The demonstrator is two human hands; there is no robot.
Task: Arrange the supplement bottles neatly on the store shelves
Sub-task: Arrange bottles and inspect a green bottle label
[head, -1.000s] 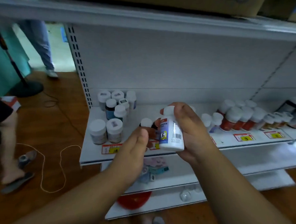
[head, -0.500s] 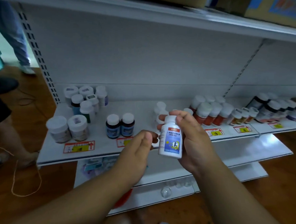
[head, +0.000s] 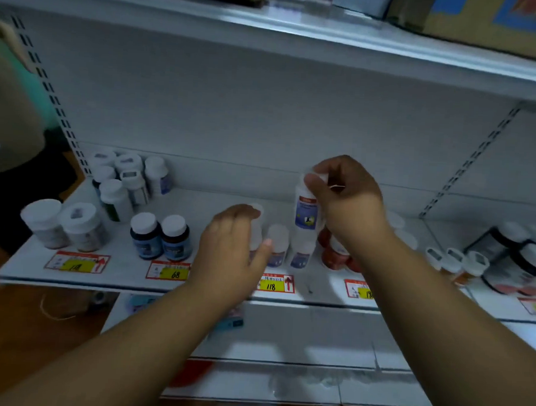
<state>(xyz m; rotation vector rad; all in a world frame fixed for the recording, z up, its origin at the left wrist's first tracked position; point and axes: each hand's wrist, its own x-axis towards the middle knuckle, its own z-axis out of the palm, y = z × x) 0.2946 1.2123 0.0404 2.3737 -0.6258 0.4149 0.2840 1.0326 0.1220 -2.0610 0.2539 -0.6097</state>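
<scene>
My right hand (head: 344,200) pinches the cap of a white supplement bottle (head: 306,212) with a blue label and holds it upright just above the shelf (head: 217,200). Right below it stand similar white bottles (head: 301,254), in a short row. My left hand (head: 232,244) reaches in beside that row, its fingers fairly straight against the left side of another white bottle (head: 256,230), thumb in front of it. Red bottles (head: 332,256) are partly hidden behind my right wrist.
Two dark blue bottles (head: 159,237) and two wide white jars (head: 63,226) stand at the front left, with several white bottles (head: 118,182) behind them. Dark jars (head: 521,253) and small bottles (head: 456,262) sit at the right. Cardboard boxes (head: 487,25) rest on the upper shelf. A person (head: 10,111) stands at the far left.
My right hand has carried the white bottle forward over the row on the shelf, shifting its grip to the cap. My left hand left that bottle and moved to a bottle on the shelf.
</scene>
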